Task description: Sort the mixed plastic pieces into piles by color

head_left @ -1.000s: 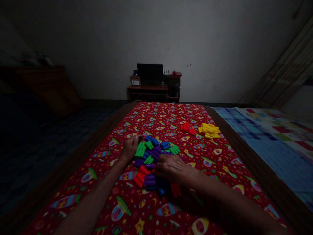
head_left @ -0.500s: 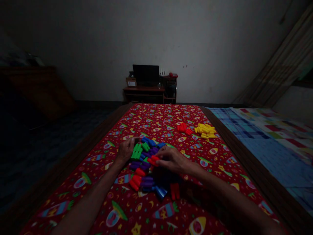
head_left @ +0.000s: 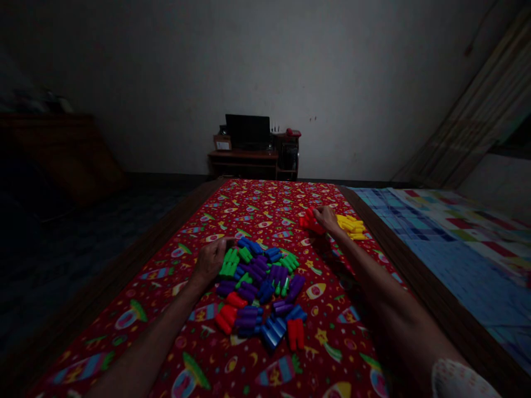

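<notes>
A loose heap of ridged plastic blocks [head_left: 259, 290] in purple, blue, green and red lies on a red rocket-print cloth [head_left: 269, 202]. My left hand [head_left: 211, 261] rests at the heap's left side, its fingertips against the green blocks [head_left: 230, 262]. Farther up the cloth, my right hand [head_left: 327, 218] reaches the small pile of red blocks [head_left: 309, 221], with its fingers on that pile. A red block may be in those fingers, though they hide it. Just to the right lies a pile of yellow blocks [head_left: 350, 225], not touching my hand.
Dark wooden edges [head_left: 440, 293] border the cloth, with a checked blanket [head_left: 468, 249] beyond on the right. A dark floor lies to the left. A low desk [head_left: 243, 156] with a monitor [head_left: 248, 131] stands against the far wall. White lacy fabric [head_left: 460, 381] shows at bottom right.
My right hand has moved away from the heap, up and to the right, to the red pile. The heap's purple and blue blocks are now uncovered. My left hand has barely moved.
</notes>
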Tool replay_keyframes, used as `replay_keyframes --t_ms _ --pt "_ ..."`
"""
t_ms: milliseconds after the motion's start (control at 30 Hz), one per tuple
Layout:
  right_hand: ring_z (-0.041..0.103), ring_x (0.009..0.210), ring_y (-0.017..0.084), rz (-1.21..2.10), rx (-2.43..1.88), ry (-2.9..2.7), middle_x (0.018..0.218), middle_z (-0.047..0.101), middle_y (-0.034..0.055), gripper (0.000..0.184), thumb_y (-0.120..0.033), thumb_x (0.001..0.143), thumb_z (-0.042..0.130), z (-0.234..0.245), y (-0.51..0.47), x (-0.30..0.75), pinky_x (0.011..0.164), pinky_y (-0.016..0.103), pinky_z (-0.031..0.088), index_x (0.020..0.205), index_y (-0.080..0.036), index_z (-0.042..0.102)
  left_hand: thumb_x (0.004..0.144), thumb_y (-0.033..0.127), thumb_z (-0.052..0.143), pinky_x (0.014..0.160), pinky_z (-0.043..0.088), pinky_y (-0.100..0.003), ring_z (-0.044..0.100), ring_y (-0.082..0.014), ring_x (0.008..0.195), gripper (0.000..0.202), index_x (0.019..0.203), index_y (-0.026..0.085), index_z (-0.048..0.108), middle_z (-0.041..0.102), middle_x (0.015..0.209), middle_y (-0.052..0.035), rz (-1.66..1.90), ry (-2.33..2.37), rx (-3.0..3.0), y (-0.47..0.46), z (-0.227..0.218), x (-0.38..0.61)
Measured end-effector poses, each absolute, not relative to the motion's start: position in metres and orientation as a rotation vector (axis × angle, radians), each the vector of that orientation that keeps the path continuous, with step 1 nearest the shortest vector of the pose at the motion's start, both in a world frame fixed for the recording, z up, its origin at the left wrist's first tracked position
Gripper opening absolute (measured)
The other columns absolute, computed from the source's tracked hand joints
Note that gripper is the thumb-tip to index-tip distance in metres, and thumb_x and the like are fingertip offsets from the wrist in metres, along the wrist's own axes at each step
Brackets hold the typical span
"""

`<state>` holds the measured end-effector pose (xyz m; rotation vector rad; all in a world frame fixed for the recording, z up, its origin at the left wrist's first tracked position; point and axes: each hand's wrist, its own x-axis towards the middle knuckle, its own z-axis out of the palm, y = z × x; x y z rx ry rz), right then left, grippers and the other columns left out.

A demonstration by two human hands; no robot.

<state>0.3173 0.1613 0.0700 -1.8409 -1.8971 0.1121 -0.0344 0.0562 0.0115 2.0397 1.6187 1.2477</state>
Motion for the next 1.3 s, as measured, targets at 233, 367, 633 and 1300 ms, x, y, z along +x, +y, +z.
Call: replay_keyframes --t_ms 233,367,633,1300 --pt "0.063 0.091 0.023 0.047 -1.997 -1.81 0.099 0.071 0.0159 0.029 -0.018 0.086 0.046 0.061 0.159 0.321 0.072 0.027 0.044 0.102 -0.012 0.07 0.092 0.05 0.027 0.086 0.055 -0.034 0.069 -0.0228 0.093 0.054 0.095 0.018 0.07 0.075 0.098 -0.0099 1.246 1.644 2.056 0.056 0.013 -0.034" --pt "0.065 0.095 0.021 0.103 -1.702 -1.905 0.103 0.072 0.0112 0.031 -0.018 0.089 0.046 0.068 0.128 0.311 0.079 0.026 0.046 0.109 -0.015 0.069 0.092 0.05 0.027 0.086 0.055 -0.034 0.069 -0.0216 0.091 0.053 0.097 0.018 0.07 0.074 0.099 -0.0091 1.254 1.645 2.036 0.055 0.012 -0.033" --pt "0.063 0.091 0.017 0.724 -0.541 -2.689 0.102 0.069 0.0085 0.025 -0.035 0.094 0.052 0.066 -0.046 0.296 0.08 0.026 0.048 0.103 -0.019 0.069 0.092 0.049 0.027 0.084 0.056 -0.034 0.07 -0.0209 0.087 0.052 0.096 0.018 0.069 0.075 0.095 -0.0085 1.269 1.642 2.052 0.056 0.01 -0.034" --pt "0.047 0.058 0.011 0.564 -1.0 -2.128 0.065 0.058 0.0006 0.047 -0.045 0.098 0.034 0.049 0.036 0.284 0.056 0.021 0.033 0.078 -0.015 0.064 0.09 0.045 0.029 0.083 0.056 -0.033 0.07 -0.0207 0.087 0.048 0.09 0.021 0.07 0.076 0.092 -0.0059 1.256 1.652 2.092 0.052 0.021 -0.031"
